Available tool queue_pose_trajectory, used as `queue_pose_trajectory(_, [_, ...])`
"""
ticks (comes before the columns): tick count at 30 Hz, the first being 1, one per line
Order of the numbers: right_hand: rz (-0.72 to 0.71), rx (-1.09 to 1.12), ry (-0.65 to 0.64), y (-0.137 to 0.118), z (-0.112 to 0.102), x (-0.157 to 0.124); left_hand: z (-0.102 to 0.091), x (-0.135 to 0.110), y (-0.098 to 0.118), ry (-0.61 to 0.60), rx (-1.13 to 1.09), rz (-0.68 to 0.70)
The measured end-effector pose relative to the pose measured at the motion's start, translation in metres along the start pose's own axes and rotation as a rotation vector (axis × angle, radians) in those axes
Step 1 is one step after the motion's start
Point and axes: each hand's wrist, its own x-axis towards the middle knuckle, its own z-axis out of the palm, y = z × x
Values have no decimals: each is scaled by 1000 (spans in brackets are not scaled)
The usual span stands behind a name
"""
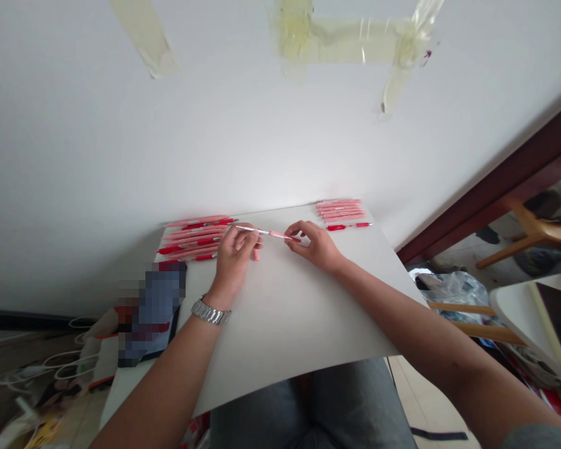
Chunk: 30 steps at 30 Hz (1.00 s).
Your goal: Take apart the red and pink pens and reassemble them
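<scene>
Both my hands hold one thin pen refill [262, 232] level above a white board [285, 312] that rests over my lap. My left hand [234, 252], with a metal watch on its wrist, is closed on the refill's white end, and a small pink piece [256, 254] shows under its fingers. My right hand [314, 244] pinches the pink and red end. Several pink and red pens [196, 240] lie in a pile just left of my left hand. A second, neater row of pink pens [340, 211] lies beyond my right hand, with one red pen [348, 226] beside it.
A white wall [215, 125] with strips of tape rises right behind the board. A dark, blurred-out flat object [152, 312] lies at the board's left edge. Cables and bags clutter the floor at left. A wooden chair [533, 234], plastic bags and a white table [537, 312] stand at right.
</scene>
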Motion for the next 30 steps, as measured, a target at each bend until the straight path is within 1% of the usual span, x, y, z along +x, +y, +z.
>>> queue_pose_trajectory(6, [-19,4,-11,1,-1,-1,1,0,1,-14,-17,-5])
queue_pose_trajectory(16, [17,-10,-17,1,2,-3,0,0,0,-21,-8,-33])
queue_pose_trajectory(23, [82,-5,-4,7,5,-4,2,-1,2,-11,-9,-38])
queue_pose_trajectory(30, [67,30,-19,6,7,-5,2,-1,4,2,8,-19])
